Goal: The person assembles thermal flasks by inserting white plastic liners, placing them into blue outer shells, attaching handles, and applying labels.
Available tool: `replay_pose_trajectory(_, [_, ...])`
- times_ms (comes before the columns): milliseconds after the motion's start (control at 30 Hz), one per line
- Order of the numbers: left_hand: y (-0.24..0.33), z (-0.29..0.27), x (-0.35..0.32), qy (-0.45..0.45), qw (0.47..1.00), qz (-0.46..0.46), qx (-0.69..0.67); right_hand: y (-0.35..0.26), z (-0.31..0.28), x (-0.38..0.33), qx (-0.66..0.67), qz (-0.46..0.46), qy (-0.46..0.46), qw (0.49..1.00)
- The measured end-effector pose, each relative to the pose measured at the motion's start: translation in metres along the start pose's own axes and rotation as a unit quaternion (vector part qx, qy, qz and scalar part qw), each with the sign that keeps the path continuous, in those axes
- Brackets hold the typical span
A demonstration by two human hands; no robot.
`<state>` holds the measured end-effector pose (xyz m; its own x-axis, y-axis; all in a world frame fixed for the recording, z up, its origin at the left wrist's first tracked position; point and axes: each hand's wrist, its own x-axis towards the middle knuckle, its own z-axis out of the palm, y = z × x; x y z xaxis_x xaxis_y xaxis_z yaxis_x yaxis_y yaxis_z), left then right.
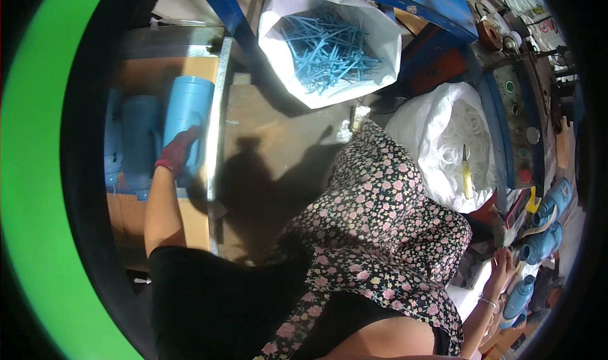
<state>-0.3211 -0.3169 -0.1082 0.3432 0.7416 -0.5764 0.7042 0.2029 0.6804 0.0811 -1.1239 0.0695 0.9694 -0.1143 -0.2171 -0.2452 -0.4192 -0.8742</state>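
Observation:
My left hand (180, 148), in a dark red glove, is at the near end of a light blue plastic bottle (189, 103), its fingers closed round the lower side. The bottle lies at the right side of a cardboard-lined crate, beside another blue bottle (140, 141) with a handle. At the far right my bare right hand (502, 268) has its fingers stretched out and no object visible in them. It is close to several blue bottles on the bench, the nearest being a blue bottle (541, 243) with its mouth turned left.
A white sack (269, 27) of thin blue plastic strips stands ahead under a blue metal frame (405, 2). Right of my lap, another white sack (405, 129) holds translucent rings and a yellow-handled blade (467, 177). Behind it is a control panel (516, 126) with buttons. A metal edge (219, 107) borders the crate.

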Motion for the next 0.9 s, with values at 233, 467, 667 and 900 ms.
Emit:
replay_pose_trajectory(233, [0.127, 0.034, -0.213, 0.046, 0.985, 0.122, 0.111, -0.059, 0.118, -0.045, 0.089, -0.061, -0.228, 0.968])
replay_pose_trajectory(467, [0.254, 0.139, -0.279, -0.141, 0.648, 0.681, 0.312, -0.131, 0.204, -0.054, 0.344, 0.158, -0.363, 0.852])
replay_pose_trajectory(667, [0.268, 0.226, -0.23, -0.045, 0.816, 0.548, -0.18, -0.116, 0.163, -0.021, 0.245, -0.207, -0.476, 0.819])
replay_pose_trajectory(900, [0.325, 0.218, -0.296, -0.419, 0.78, 0.299, -0.356, -0.094, 0.136, -0.007, -0.076, -0.512, -0.255, 0.816])
